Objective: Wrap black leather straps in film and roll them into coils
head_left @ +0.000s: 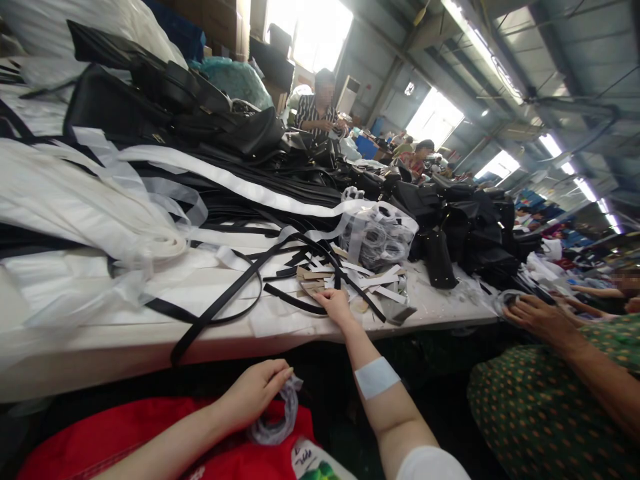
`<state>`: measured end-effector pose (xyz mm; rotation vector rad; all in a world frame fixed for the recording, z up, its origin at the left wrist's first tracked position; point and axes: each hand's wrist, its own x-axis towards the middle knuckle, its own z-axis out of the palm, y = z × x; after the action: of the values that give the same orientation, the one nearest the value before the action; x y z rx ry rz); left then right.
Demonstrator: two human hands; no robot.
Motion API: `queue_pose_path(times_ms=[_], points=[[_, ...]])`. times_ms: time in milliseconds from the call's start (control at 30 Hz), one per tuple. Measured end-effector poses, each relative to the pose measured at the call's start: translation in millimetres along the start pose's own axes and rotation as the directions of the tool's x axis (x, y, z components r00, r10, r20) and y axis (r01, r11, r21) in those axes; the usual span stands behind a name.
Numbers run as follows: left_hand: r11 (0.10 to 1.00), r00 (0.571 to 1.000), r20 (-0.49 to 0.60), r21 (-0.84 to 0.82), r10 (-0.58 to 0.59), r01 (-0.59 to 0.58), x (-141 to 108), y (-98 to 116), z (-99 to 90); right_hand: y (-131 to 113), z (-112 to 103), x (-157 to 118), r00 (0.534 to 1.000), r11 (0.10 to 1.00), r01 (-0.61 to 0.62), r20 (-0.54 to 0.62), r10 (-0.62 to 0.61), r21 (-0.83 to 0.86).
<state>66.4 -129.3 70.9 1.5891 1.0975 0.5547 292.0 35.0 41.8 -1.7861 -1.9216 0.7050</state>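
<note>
My left hand (260, 393) is closed on a roll of clear plastic-wrapped tubing or strip (274, 427), low over the red cloth (165, 433) on my lap. My right hand (331, 303) reaches onto the table among short brown and white strips (380, 280); its fingers are together at a tan strip (311, 283), near the end of a black strap (295, 300). Just behind it, long black straps (225, 303) loop across the white tabletop. A plastic-wrapped bundle of rolls (383, 233) sits behind the small strips.
Black bags (230, 127) and long straps are heaped along the table (120, 347). White folded material (90, 207) lies at left. At right, another person's hand (540, 320) holds a clear roll near the table edge. A person in stripes (313, 117) works across the table.
</note>
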Motion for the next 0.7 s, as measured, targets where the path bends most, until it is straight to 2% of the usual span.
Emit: queue_pose_path(times_ms=[200,367,467,533,633,667,700], points=[[1.0,1.0,-0.008,0.02,0.003,-0.003,0.4,-3.2,1.7,-13.1,-1.1,-7.0,0.999,0.994,0.011,-0.042,-0.016,-0.113],[0.999,1.0,-0.008,0.04,0.006,-0.005,-0.5,-7.3,2.6,-28.3,-2.4,-12.3,0.989,0.976,0.084,-0.099,-0.106,-0.199],[0.999,1.0,-0.009,0.032,0.009,-0.008,-2.5,-5.6,1.2,-35.7,-12.2,-9.1,0.971,0.974,0.13,-0.174,-0.163,-0.188],[1.0,1.0,-0.014,0.028,0.01,-0.01,-4.5,-2.9,-0.3,-40.1,-26.7,-4.8,0.937,0.978,0.138,-0.298,-0.181,-0.158],[1.0,1.0,-0.015,0.023,0.001,0.0,-7.6,1.1,-3.0,-48.1,-55.1,-3.0,0.839,0.988,0.116,-0.522,-0.15,-0.097],[1.0,1.0,-0.015,0.018,-0.007,0.007,-8.4,2.2,-4.0,-51.6,-63.7,-6.0,0.812,0.991,0.117,-0.568,-0.133,-0.065],[1.0,1.0,-0.012,0.006,-0.015,0.015,-8.9,3.1,-5.0,-55.7,-70.9,-11.6,0.804,0.991,0.133,-0.583,-0.114,-0.011]])
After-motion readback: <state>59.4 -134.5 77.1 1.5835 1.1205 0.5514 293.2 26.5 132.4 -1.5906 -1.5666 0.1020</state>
